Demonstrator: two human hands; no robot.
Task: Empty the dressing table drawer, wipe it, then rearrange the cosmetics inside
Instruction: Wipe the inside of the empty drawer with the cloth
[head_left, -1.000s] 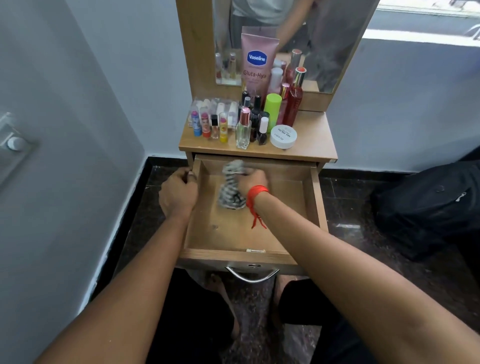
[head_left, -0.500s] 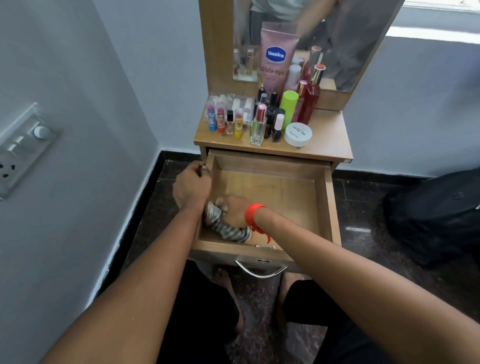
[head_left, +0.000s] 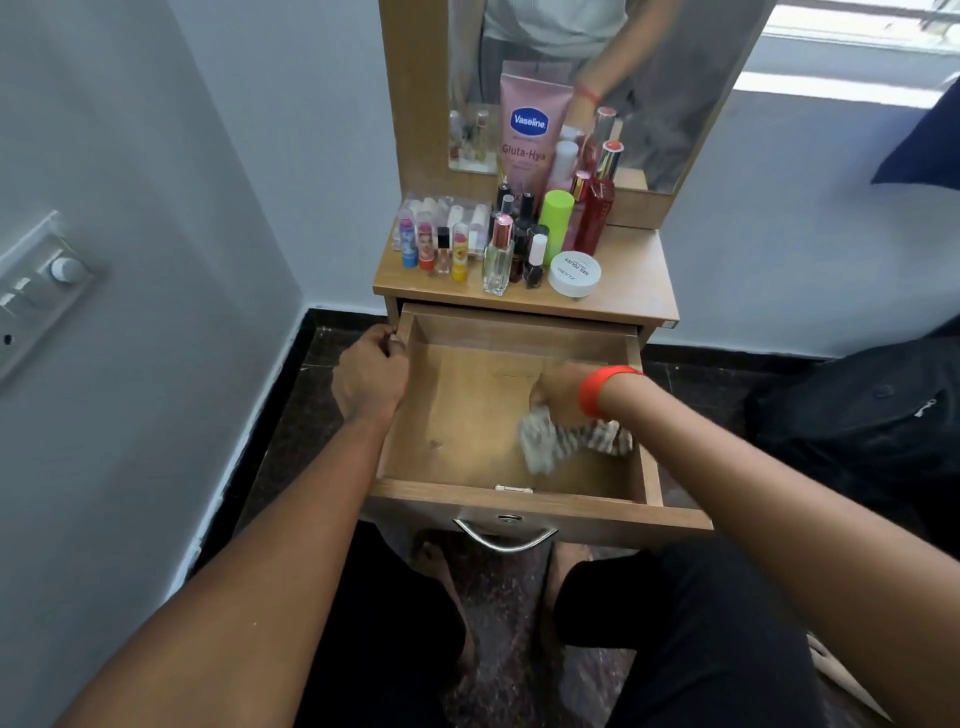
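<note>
Right hand (head_left: 560, 393) on cloth (head_left: 540, 448) in drawer (head_left: 457, 415)

open wooden drawer (head_left: 457, 415) holds a striped cloth (head_left: 540, 441).

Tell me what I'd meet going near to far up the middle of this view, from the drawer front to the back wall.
Handle → cloth in the drawer → white jar → Vaseline tube → mirror.
</note>
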